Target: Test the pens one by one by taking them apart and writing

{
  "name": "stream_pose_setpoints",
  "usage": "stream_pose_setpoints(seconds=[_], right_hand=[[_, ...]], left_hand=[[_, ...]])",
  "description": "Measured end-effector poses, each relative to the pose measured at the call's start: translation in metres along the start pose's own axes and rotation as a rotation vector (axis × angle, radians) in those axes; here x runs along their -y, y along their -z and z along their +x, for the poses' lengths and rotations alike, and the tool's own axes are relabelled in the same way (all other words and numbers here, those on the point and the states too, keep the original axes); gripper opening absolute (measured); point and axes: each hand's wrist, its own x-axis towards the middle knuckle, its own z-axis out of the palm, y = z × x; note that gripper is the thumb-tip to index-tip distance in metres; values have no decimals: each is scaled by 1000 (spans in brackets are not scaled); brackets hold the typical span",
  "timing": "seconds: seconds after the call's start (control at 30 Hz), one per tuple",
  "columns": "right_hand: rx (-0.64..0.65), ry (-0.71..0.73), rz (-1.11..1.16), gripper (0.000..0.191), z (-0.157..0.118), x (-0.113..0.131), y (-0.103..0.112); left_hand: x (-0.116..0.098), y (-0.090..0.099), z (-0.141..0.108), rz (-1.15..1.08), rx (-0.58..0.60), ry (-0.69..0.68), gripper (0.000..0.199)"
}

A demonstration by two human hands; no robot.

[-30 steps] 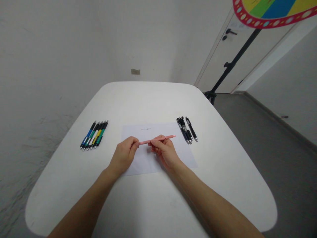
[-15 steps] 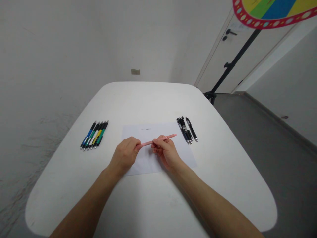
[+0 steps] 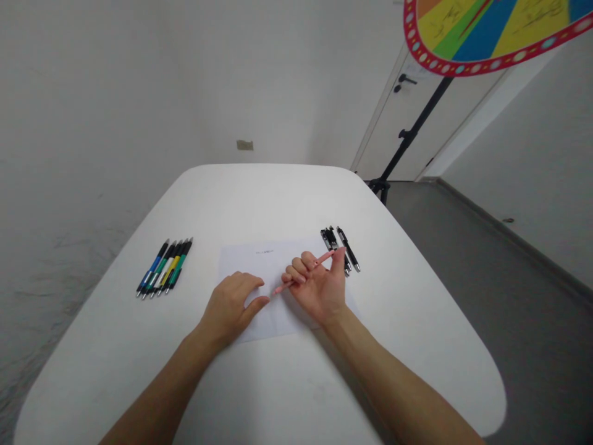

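A slim pink pen (image 3: 324, 258) lies slantwise across the fingers of my right hand (image 3: 317, 287), which is turned palm up. The fingers curl round the pen and the thumb rests at its upper end. Its lower end points toward my left hand (image 3: 234, 306). That hand holds nothing; its thumb and fingers are apart, just left of the pen's tip. Under both hands lies a white sheet of paper (image 3: 245, 253) with a short printed line near its top, too small to read.
On the left of the white table (image 3: 259, 198) lies a row of several coloured pens (image 3: 164, 269). Several black pens (image 3: 348, 249) lie to the right, partly behind my right hand. Beyond the table stands a colourful wheel (image 3: 482, 37) on a black stand (image 3: 412, 136).
My left hand has let go of the pink pen's end and opened. My right hand has rolled palm up with the pen, its thumb moving to the upper end. The view has shifted slightly.
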Motion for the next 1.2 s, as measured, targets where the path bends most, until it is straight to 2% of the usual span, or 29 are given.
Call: stream_pose_setpoints(seconds=[0.2,0.37,0.63,0.93,1.03,1.1,1.2], right_hand=[[-28,28,-2,66,2,16,12],[-30,72,-3,71,3,14,12],[-47,-5,59,69,4,12,12],[-24,65,-27,69,5,7,12],[-46,17,20,62,7,6,13],[-82,-7,32,51,9,4,14],[-156,19,-70,32,13,-1,16]], left_hand=[[6,-1,-1,-4,-2,39,26],[6,0,0,2,-4,58,24],[6,0,1,-7,10,75,24],[7,-2,0,-10,27,97,23],[7,-2,0,-7,26,93,22],[7,-2,0,-1,31,91,23],[6,-1,0,4,42,103,24]])
